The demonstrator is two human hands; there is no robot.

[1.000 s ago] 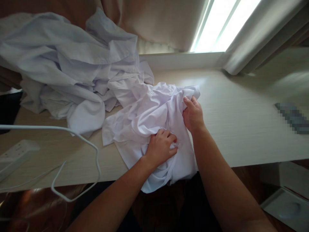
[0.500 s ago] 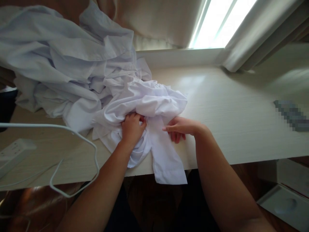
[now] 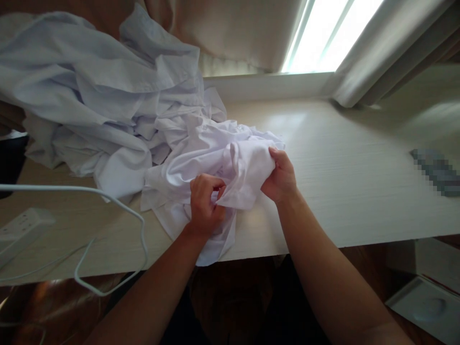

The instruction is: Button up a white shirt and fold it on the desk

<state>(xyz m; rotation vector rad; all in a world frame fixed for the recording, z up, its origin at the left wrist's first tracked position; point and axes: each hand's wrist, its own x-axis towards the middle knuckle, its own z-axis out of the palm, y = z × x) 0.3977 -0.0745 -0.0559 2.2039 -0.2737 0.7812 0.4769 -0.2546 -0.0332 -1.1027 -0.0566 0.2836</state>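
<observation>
As left hand (image 3: 207, 203) pinches corner of rumpled white fabric shirt (image 3: 246, 175) between fingers, right hand (image 3: 282, 176) grasps its raised fold, thumb on top; shirt lies bunched on pale wood-grain counter (image 3: 352, 182), beside large heap of crumpled white cloth (image 3: 108, 91).

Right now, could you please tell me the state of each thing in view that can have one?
White garment: crumpled, unfolded, being held
Left hand: closed on the garment's cloth
Right hand: thumb and fingers gripping the garment
Clothes heap: rumpled, unfolded
White cable: loosely bent
Power strip: no plug in the sockets that show
Curtains: parted
Dark object: pixelated, cannot tell
</observation>
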